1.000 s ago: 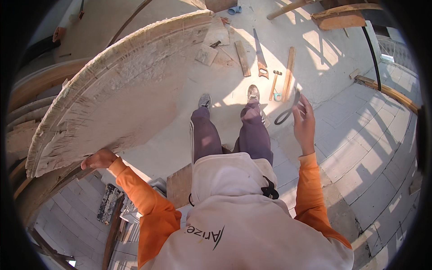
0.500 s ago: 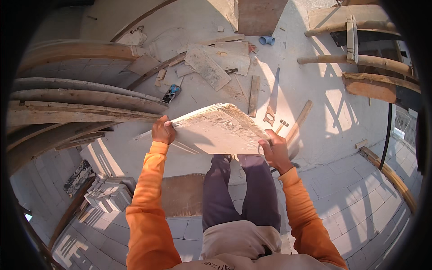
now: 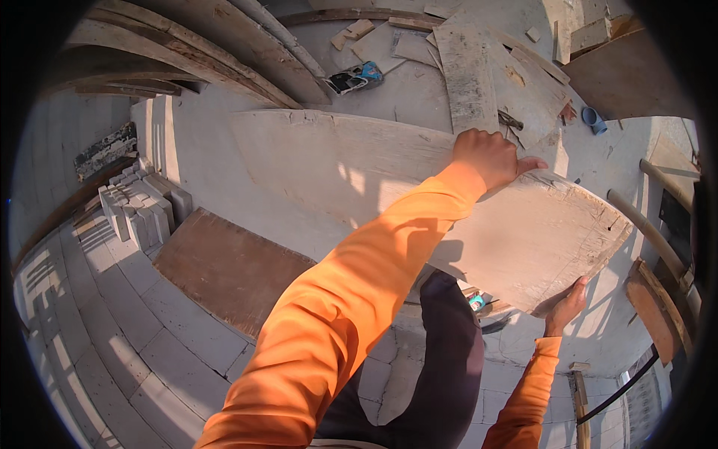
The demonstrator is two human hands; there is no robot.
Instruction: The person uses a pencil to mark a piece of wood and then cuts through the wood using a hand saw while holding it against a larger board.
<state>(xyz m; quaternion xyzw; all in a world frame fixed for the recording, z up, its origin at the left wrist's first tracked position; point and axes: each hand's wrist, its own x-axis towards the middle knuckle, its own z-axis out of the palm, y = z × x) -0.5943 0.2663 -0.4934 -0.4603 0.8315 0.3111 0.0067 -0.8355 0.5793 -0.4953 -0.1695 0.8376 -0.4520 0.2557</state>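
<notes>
A long, pale plywood board (image 3: 542, 232) with rough, splintered edges is held up in front of me at a slant. My left hand (image 3: 490, 159) is closed over its far edge, the arm reaching across my body. Lower down at the right, my right hand (image 3: 570, 305) grips the near edge by the corner, fingers partly hidden by the board. The board covers much of the floor beneath it. Beside my leg, just below the board, a small teal object (image 3: 476, 302) shows, too little of it to name.
At upper left, long timber planks (image 3: 217, 52) lean close by, with a blue-and-black power tool (image 3: 355, 77) at their end. Scrap boards (image 3: 467, 75) and a blue pipe fitting (image 3: 594, 120) lie beyond. Left are stacked pale blocks (image 3: 138, 206) and a brown panel (image 3: 232, 262).
My view has turned. The board has swung round to a long slant, and my left hand has crossed to the right along its far edge. My right hand now grips the near corner.
</notes>
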